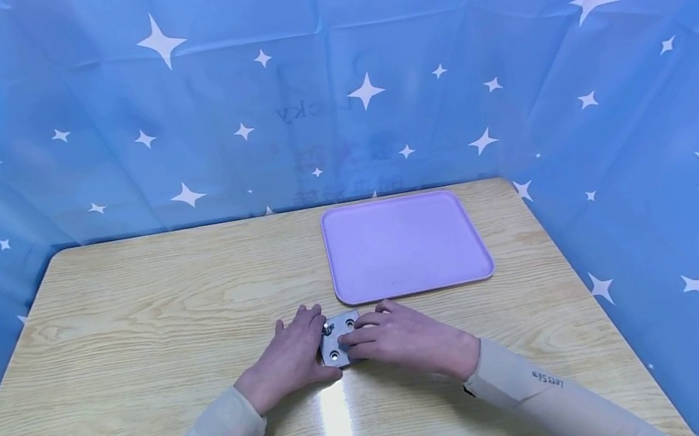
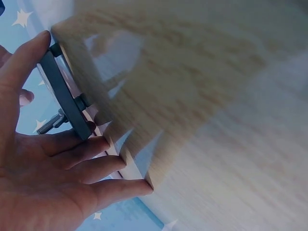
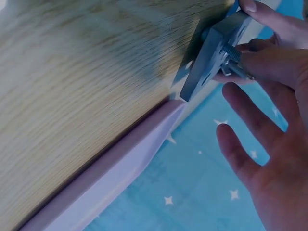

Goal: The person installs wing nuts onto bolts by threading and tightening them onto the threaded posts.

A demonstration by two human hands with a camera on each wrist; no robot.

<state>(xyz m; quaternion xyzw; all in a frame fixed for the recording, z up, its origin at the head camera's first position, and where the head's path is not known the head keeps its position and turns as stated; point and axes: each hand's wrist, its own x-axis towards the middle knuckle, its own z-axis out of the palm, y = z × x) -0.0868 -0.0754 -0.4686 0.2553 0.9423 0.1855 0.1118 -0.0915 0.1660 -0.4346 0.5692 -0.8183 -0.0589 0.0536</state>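
Note:
A small grey metal plate [image 1: 333,342] with round holes sits close over the table, between the two hands. My left hand [image 1: 289,353] grips its left edge between thumb and index finger, the other fingers stretched out over the wood. In the left wrist view, a short threaded bolt [image 2: 51,122] leans out from the plate's face, and dark stubs [image 2: 82,101] stick out underneath. My right hand [image 1: 403,337] reaches over the plate from the right. Its thumb and index finger close around a threaded bolt [image 3: 232,52] at the plate's face, while two other fingers spread free.
A purple tray [image 1: 412,292] lies behind the hands, right of the table's middle. The wood-grain table [image 1: 152,318] ends at a blue curtain [image 1: 209,156] with white stars, which also hangs along the sides.

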